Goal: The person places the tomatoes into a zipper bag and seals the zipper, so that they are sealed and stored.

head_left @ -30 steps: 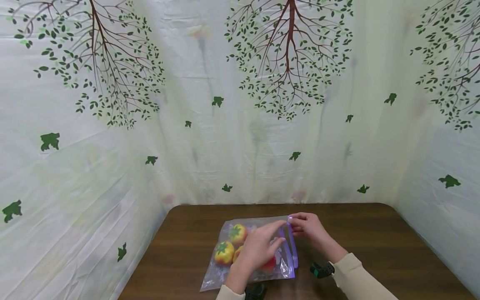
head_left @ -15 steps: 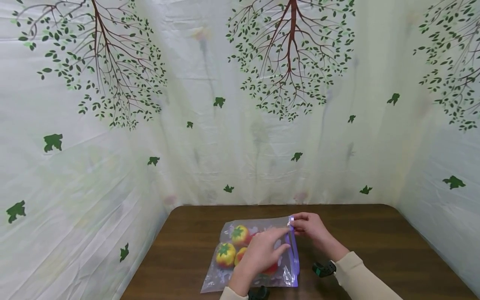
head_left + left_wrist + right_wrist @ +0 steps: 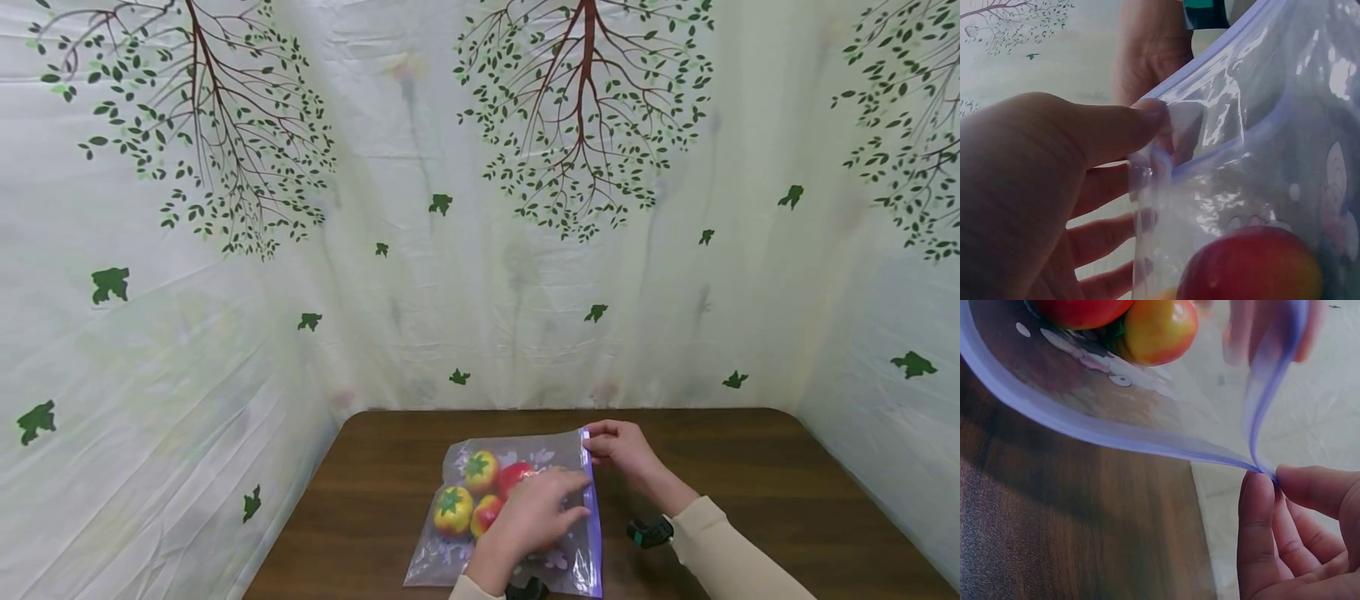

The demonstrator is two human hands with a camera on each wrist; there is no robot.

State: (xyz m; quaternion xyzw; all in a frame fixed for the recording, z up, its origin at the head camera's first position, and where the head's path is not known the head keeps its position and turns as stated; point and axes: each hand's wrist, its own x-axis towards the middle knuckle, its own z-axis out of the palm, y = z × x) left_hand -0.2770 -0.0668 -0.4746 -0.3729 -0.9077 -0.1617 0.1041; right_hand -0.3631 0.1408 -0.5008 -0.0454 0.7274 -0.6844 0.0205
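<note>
A clear zip bag (image 3: 457, 567) with a purple zip edge (image 3: 592, 542) lies on the brown table. Inside are several tomato-like fruits, among them a yellow-red one (image 3: 453, 511) with a green leafy top and a red one (image 3: 516, 477). My right hand (image 3: 626, 450) pinches the far end of the zip edge; the right wrist view shows thumb and fingertip (image 3: 1260, 487) meeting there. Over the bag's near part, my left hand (image 3: 536, 508) grips its lip at the opening, with the thumb (image 3: 1141, 122) on the film. The left hand hides some of the fruit.
The wooden table (image 3: 750, 500) extends on both sides of the bag. A pale curtain (image 3: 525, 333) printed with trees and leaves encloses the back and sides. Each wrist wears a dark band (image 3: 649, 532).
My left hand has slid toward me along the zip edge. The bag's opening, seen as a gap between two purple strips before, looks narrower from above. My right hand keeps its pinch.
</note>
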